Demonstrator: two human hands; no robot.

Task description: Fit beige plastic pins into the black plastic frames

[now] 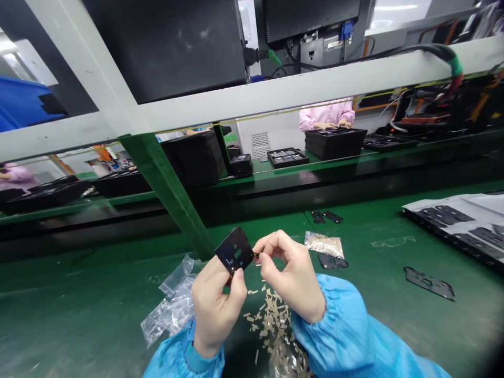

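My left hand (216,302) grips a thin black plastic plate (232,251) with small cutouts, tilted up above the green bench. Thumb and forefinger of my right hand (289,273) are pinched together at the plate's right edge. Something small and dark shows at those fingertips, too small to name. Under my hands lies a scatter of small beige pieces (273,315), some in or beside clear plastic near the bottom edge. Left of them is a crumpled clear bag (173,304). Beyond my right hand rest a clear bag of beige pieces (325,244) and another black plate (333,261).
A black tray with black plates on a white sheet (464,220) stands at the right. One loose plate (429,282) lies before it, two more (326,216) farther back. A green post (165,194) rises at left. Across the bench a person in pink (326,115) works at stacked trays (334,144).
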